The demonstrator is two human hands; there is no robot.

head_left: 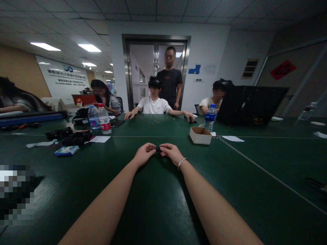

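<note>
Both my arms stretch forward over the dark green table [158, 204]. My left hand [144, 153] and my right hand [171, 153] meet at the fingertips, both closed in a pinch on a small dark object [158, 148] held between them just above the tabletop. What the object is cannot be made out. A metal bracelet [182, 162] sits on my right wrist.
A small open cardboard box [200, 135] stands beyond my right hand. Water bottles [104, 118] and another bottle [209, 117], black gear [74, 137], papers [99, 139] and an open laptop [249, 104] lie farther off. Several people sit across the table; one stands by the door.
</note>
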